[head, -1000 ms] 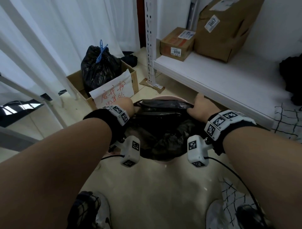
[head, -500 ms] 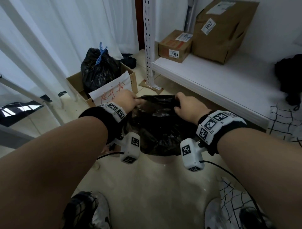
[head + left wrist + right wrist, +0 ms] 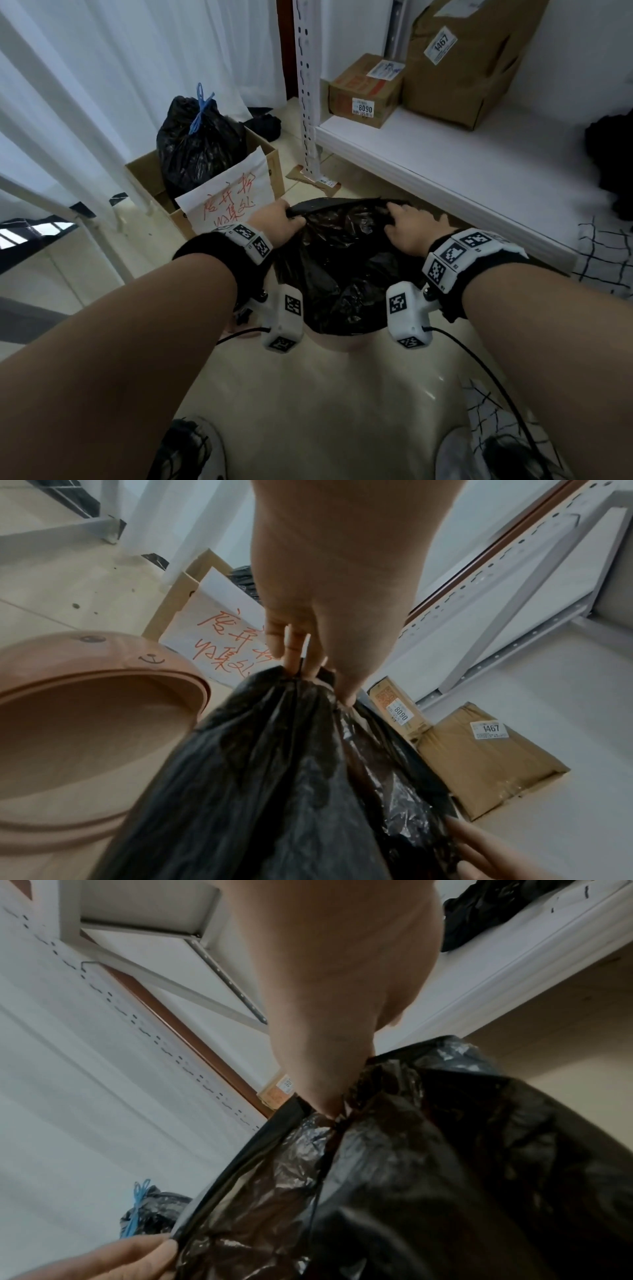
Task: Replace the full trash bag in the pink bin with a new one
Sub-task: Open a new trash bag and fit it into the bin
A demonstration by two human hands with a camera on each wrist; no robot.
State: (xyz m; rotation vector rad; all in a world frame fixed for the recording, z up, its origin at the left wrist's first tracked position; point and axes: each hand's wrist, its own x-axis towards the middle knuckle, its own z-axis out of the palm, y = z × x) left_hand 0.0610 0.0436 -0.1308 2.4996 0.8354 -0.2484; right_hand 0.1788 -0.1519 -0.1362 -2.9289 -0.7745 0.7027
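A black trash bag (image 3: 342, 267) stands in the pink bin (image 3: 337, 341), whose front wall shows just below the bag. My left hand (image 3: 277, 222) pinches the bag's rim on the left. My right hand (image 3: 407, 226) grips the rim on the right. The rim is drawn up off the bin between both hands. In the left wrist view my fingers (image 3: 301, 658) pinch gathered black plastic (image 3: 274, 777), and the bin's bare rim (image 3: 85, 669) with a small face on it shows at the left. The right wrist view has the bag (image 3: 428, 1164) bunched under my thumb (image 3: 322, 1091).
A cardboard box (image 3: 270, 161) with a tied black bag (image 3: 198, 144) and a handwritten paper sign (image 3: 229, 198) stands left of the bin. A white shelf (image 3: 445, 161) with two cartons (image 3: 363, 90) runs along the right, with its post (image 3: 306, 85) nearby. White curtains hang at the left.
Both hands have moved inward and upward from the bin's sides. The bag's rim has come off the bin's edge and is gathered between them.
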